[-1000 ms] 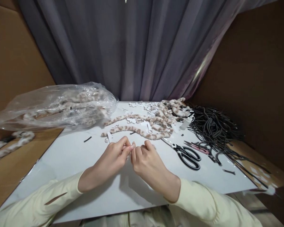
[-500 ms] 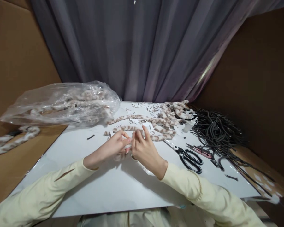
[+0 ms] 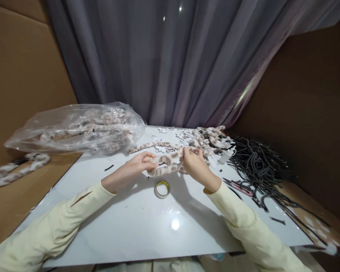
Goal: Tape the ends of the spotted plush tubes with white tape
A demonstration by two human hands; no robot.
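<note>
Between my hands, just above the table, stretches a furry white-and-brown spotted cord [image 3: 167, 170], doubled into a loop. My left hand [image 3: 138, 165] pinches its left end between thumb and fingers. Farther along on the right, my right hand [image 3: 195, 163] grips the same cord with its fingers closed. A small dark strip [image 3: 162, 164] shows at the cord near my left fingertips. Below the cord, a roll of clear tape [image 3: 162, 196] lies on the white table. Another furry cord [image 3: 158, 144] rests behind my hands.
A clear plastic bag [image 3: 73, 130] of furry cords sits back left, with a furry loop [image 3: 39, 162] beside it. At right are a heap of black cords [image 3: 255, 162], pink-handled snips [image 3: 242, 189] and more furry cords [image 3: 212, 136]. Small metal clasps [image 3: 183, 135] lie scattered at the back.
My hands have moved apart, the right one going rightward, and the furry cord now spans between them. The tape roll has come into view. My right forearm now covers most of the black-handled scissors.
</note>
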